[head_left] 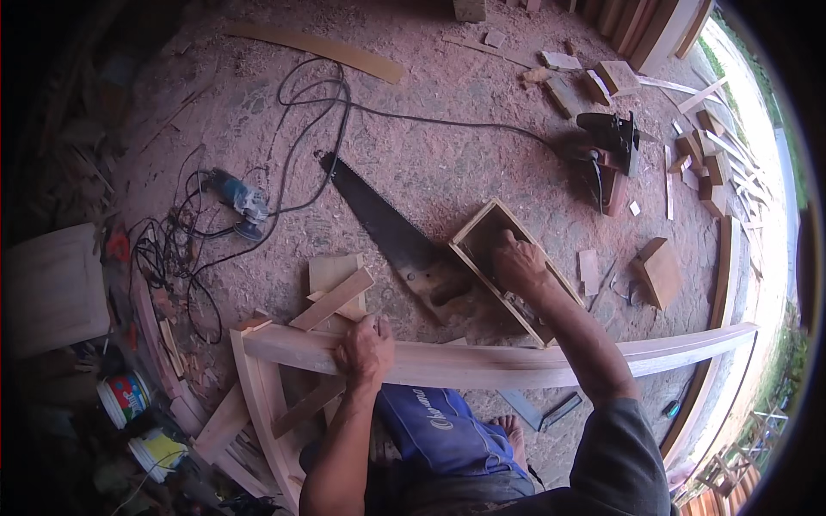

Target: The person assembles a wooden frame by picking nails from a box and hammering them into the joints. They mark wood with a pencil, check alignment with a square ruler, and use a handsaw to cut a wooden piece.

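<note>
My left hand (366,351) is closed over a long, pale wooden beam (490,366) that runs across in front of me. Ahead and to the right, my right hand (519,265) reaches into a shallow wooden box (472,220) with thin walls and a dark inside. Its fingers are bent down in the box, and whatever they hold is hidden. A handsaw (379,211) lies on the floor left of the box, its wooden handle close to the box's side. Short wood offcuts (337,297) lie just beyond my left hand.
A blue power tool (242,203) with tangled black cord lies at left. Another corded tool (607,159) stands at the far right near wood blocks (707,163). Paint buckets (124,399) sit at lower left. Sawdust covers the floor, and a flat wooden strip (318,50) lies at the back.
</note>
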A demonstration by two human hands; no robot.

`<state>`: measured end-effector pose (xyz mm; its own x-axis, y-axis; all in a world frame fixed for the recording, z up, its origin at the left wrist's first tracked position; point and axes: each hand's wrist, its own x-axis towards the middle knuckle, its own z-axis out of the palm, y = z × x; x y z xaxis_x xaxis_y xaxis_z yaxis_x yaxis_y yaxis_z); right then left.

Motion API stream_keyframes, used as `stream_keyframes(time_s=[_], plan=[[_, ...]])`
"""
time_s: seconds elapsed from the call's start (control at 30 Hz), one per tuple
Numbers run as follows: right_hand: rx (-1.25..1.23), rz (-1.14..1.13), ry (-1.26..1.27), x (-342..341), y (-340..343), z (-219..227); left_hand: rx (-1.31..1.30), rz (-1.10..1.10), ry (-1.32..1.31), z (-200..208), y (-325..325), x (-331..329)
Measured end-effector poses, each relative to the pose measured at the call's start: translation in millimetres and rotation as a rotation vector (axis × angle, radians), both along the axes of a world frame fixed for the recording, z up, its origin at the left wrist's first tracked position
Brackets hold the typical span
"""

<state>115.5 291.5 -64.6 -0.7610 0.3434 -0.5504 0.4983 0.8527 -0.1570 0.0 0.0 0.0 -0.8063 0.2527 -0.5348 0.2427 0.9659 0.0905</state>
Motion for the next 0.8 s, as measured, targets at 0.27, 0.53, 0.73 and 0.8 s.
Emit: stream_keyframes(time_s=[0.27, 0.53, 0.73, 0.8], plan=[[-0.161, 0.135, 0.012, -5, 0, 13, 0.029, -0.002, 0.037, -1, -3, 6], [0.000, -0.079, 0.067, -5, 1, -5, 0.011, -0.004, 0.041, 7, 5, 5], [-0.149, -0.042, 0.101, -1, 5, 6, -0.017, -0.019, 0.049, 6, 6, 5], [-0.167, 0.052, 0.055, -1, 4, 5, -0.014, -0.024, 0.051, 6, 6, 5]])
